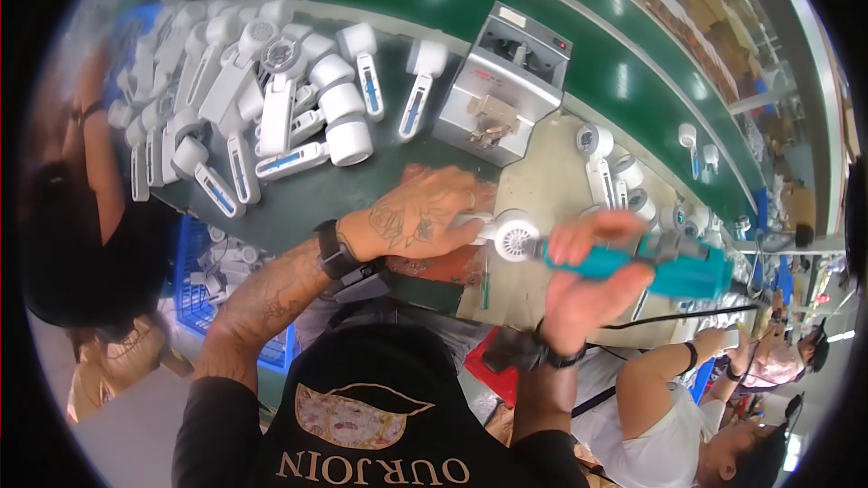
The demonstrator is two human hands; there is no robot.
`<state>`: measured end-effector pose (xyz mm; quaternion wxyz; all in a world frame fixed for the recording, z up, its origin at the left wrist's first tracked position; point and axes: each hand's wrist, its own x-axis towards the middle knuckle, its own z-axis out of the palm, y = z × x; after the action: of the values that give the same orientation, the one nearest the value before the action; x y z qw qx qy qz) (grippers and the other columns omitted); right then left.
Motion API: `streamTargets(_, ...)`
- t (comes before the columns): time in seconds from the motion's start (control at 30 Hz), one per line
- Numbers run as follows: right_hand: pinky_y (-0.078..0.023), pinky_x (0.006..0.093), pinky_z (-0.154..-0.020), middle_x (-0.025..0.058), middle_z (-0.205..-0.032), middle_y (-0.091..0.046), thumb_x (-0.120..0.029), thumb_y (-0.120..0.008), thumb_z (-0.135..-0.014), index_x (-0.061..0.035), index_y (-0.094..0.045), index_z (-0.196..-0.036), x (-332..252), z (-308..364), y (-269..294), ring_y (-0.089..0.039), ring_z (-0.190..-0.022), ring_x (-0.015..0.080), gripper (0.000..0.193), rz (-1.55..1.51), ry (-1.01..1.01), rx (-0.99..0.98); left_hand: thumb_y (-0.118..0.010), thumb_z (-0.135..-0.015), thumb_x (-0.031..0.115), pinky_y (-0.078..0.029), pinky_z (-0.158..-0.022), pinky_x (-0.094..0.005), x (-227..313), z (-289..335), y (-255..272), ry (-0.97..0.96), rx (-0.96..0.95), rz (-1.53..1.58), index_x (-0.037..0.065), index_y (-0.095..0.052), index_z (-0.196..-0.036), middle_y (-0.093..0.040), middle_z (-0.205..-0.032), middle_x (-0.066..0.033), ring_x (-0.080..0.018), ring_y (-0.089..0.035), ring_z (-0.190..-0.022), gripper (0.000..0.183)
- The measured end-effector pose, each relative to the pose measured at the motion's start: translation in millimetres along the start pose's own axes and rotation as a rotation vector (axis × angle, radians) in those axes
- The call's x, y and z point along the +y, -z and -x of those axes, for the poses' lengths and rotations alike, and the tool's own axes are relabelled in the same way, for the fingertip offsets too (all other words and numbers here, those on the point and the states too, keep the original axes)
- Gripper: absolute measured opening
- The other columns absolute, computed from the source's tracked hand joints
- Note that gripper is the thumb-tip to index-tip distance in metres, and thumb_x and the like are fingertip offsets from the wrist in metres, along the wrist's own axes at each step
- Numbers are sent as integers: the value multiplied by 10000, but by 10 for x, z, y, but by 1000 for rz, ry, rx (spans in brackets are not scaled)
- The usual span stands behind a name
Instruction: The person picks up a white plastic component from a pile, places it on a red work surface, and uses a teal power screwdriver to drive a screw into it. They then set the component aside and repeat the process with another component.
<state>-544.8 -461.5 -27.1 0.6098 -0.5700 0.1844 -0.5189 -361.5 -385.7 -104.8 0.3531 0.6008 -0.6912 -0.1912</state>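
My left hand (pixel 423 212) is closed around the handle of a white handheld fan (pixel 518 237), holding it down over the bench. The fan's round grille faces the tool. Gripped in my right hand (pixel 592 282) is a teal electric screwdriver (pixel 692 273), lying nearly level with its tip at the grille's right side. Motion blurs my right fingers, and I cannot tell whether the tip touches a screw. Beneath my left hand lies a reddish-brown mat (pixel 434 268). A thin screwdriver with a green handle (pixel 486 291) rests just below the fan.
Many white fans (pixel 280 99) are heaped at the left. A grey screw feeder (pixel 500 86) stands beyond my hands. More fans (pixel 601 172) lie at the right, near a black cable (pixel 678 316). A blue basket (pixel 192 280) holds white parts. Co-workers sit on both sides.
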Motion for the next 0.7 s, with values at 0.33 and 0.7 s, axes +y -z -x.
streamTargets(0.33, -462, 300, -595, 71, -705, -543, -375, -500, -1035, 29, -557, -1033, 768, -916, -574, -560, -644, 174, 409, 221, 132, -11, -700, -874, 337, -435, -950, -407, -178, 165, -51, -223, 107, -89, 91, -654, -1179, -610, -1130, -64, -262, -555, -1066, 394)
streamTargets(0.7, -466, 310, -599, 57, -685, -546, -321, -532, -1026, 14, -551, -1014, 897, -771, -538, -558, -630, 167, 335, 221, -11, -127, -702, -837, 352, -417, -996, -409, -200, 196, -116, -142, 144, -70, 118, -641, -1210, -594, -1165, -64, -262, -537, -1099, 444)
